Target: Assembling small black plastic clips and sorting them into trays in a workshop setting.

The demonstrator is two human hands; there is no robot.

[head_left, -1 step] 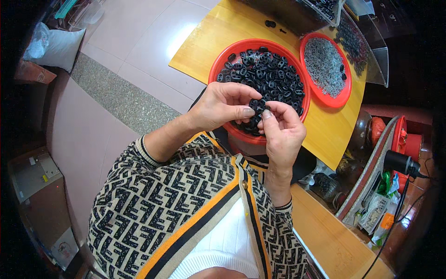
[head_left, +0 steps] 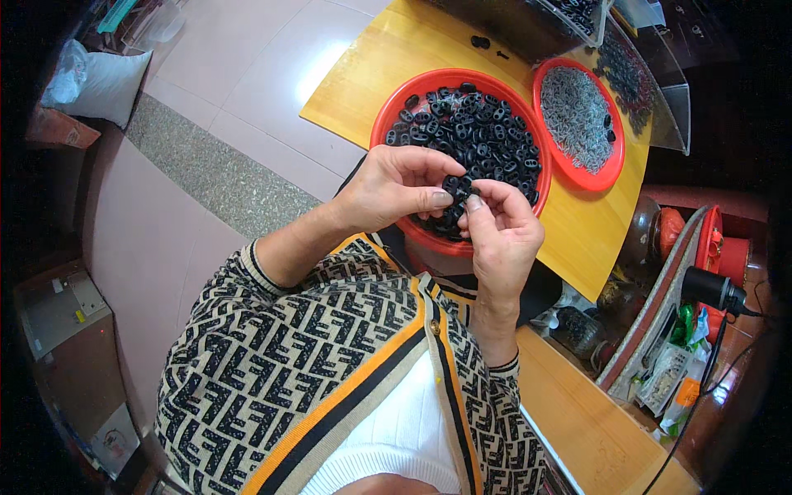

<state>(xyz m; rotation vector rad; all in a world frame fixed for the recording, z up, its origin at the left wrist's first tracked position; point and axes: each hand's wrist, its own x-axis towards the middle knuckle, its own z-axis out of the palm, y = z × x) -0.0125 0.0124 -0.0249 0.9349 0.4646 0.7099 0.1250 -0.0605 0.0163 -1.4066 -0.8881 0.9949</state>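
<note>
Over the near part of a red basin (head_left: 382,115), my two hands meet at their fingertips. My left hand (head_left: 392,188) is closed, its thumb and fingers pinching a black two-hole cord lock (head_left: 451,185). Right beside it, my right hand (head_left: 502,231) pinches at a small black piece against the cord lock; its fingertips partly hide what it grips. Many loose black two-hole cord locks (head_left: 495,132) fill the basin below. To the right a smaller red tray (head_left: 606,177) holds a heap of small silvery metal springs (head_left: 577,115), with a few black pieces at its right side.
Both containers stand on a yellow wooden table (head_left: 346,91). A clear-walled bin (head_left: 569,21) with black parts is at the far edge. Two small black pieces (head_left: 480,41) lie behind the basin. At right are a black cylindrical device (head_left: 711,290) with a cable and cluttered shelves.
</note>
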